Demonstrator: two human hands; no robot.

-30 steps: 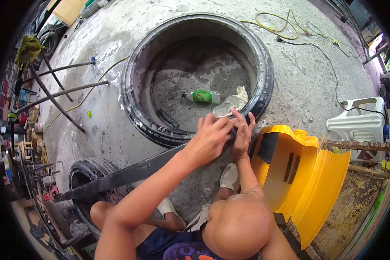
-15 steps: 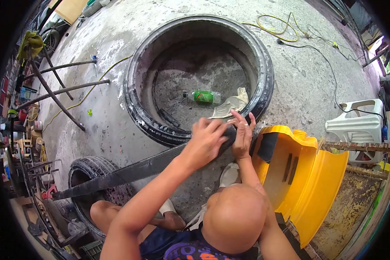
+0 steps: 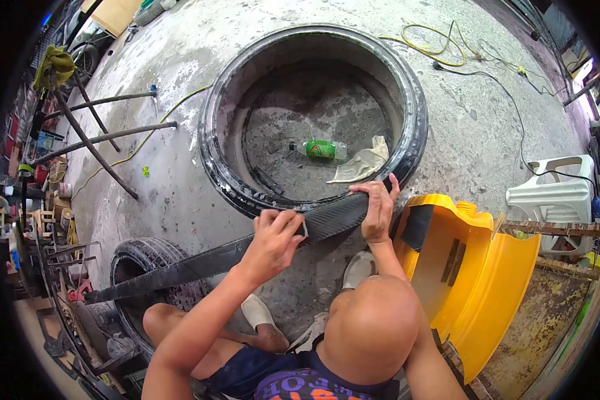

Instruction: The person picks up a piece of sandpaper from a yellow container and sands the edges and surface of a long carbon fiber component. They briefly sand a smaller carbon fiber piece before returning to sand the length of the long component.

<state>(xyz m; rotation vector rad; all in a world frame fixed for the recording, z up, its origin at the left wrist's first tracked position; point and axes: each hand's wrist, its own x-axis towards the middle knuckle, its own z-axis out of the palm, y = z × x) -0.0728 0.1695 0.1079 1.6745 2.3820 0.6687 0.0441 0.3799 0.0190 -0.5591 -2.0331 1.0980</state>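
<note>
A long dark strip (image 3: 200, 262) with a woven, carbon-fibre-like pattern lies slantwise across two tires. Its upper end rests at the rim of the large tire (image 3: 412, 143), and its lower part crosses the smaller tire (image 3: 155, 250). My right hand (image 3: 376, 212) grips the strip's upper end, fingers over the far edge. My left hand (image 3: 271, 243) is on the strip's middle, fingers curled round a small flat piece (image 3: 305, 229) with a pale edge; most of that piece is hidden. Inside the large tire are a white cloth (image 3: 365, 164) and a green-labelled bottle (image 3: 321, 149).
To the right stands a large yellow panel (image 3: 497, 293) with a dark patch, beside a white plastic stool (image 3: 550, 193). A metal-legged stand (image 3: 107, 139) is at the left. A yellow hose (image 3: 433, 52) and dark cables run over the concrete floor (image 3: 473, 113).
My left hand has slid down and left along the strip, away from my right hand. My right hand keeps its hold on the upper end. The view has shifted slightly.
</note>
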